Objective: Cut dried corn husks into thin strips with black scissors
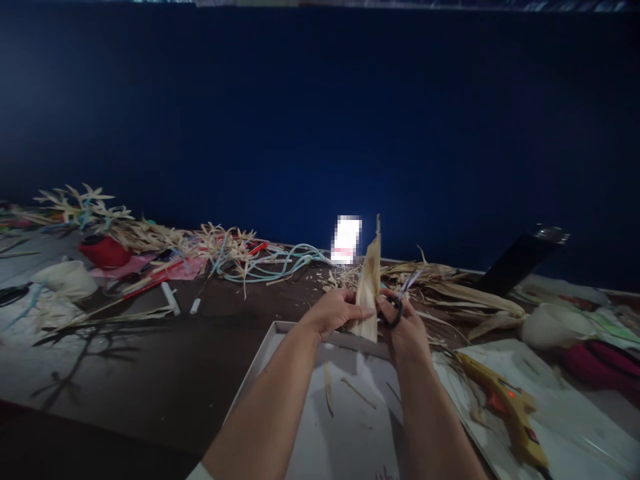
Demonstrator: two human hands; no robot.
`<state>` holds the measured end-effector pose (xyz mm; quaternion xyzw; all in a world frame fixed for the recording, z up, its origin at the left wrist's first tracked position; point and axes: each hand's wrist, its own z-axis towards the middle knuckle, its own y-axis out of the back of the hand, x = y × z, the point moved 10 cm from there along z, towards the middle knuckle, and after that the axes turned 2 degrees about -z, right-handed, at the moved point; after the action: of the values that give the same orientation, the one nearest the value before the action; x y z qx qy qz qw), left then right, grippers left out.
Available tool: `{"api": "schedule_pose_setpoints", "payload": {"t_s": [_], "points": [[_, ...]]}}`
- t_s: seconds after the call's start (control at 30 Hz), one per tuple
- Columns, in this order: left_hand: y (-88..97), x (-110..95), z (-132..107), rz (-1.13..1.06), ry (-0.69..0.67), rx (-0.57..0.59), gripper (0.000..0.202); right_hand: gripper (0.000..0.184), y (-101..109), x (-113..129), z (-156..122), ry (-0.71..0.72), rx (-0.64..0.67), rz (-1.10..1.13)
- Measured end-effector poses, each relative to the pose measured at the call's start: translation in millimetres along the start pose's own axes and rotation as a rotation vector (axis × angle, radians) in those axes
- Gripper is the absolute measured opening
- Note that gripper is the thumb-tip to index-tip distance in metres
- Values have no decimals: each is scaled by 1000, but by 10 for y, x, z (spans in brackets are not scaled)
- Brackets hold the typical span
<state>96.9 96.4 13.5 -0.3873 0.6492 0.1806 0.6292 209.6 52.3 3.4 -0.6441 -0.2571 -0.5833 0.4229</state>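
Observation:
A pale dried corn husk [368, 293] stands upright between my hands, its narrow tip pointing up. My left hand [336, 312] pinches the lower left side of it. In my right hand [406, 324] are scissors [394, 313] with dark handles, their blades angled up and to the right, away from the husk. The right fingertips also touch the husk's right edge. Beneath both hands lies a white box lid [280, 328] with thin husk scraps [328, 390] in it.
A yellow glue gun [510, 407] with a red light lies at right on white sheets. Behind it are more husks [480, 297] and a dark cylinder [515, 263]. Husk flowers [230, 243], blue cord [295, 257] and a red spool [104, 251] spread leftward. A bright screen [347, 239] stands behind.

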Motion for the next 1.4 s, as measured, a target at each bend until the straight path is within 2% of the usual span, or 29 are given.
{"api": "schedule_pose_setpoints", "payload": {"t_s": [0.27, 0.37, 0.5, 0.6, 0.87, 1.03, 1.17, 1.4], "points": [[114, 42, 100, -213, -38, -106, 30, 53, -18, -14, -16, 10, 23, -80], [320, -21, 96, -237, -87, -247, 27, 52, -86, 6, -57, -25, 73, -126], [643, -178, 25, -314, -259, -470, 27, 50, -278, 40, -156, -79, 213, -183], [767, -251, -31, -388, -382, -572, 26, 51, -387, 43, -220, -96, 285, -243], [729, -325, -110, -342, -507, -645, 30, 50, -530, -39, -275, -93, 408, -265], [789, -302, -164, -251, -517, -740, 34, 44, -525, -15, -289, -96, 405, -265], [778, -306, -179, -219, -501, -755, 32, 44, -535, -22, -291, -88, 409, -268], [761, -274, -196, -239, -471, -781, 30, 55, -497, -50, -259, -96, 338, -280]]}}
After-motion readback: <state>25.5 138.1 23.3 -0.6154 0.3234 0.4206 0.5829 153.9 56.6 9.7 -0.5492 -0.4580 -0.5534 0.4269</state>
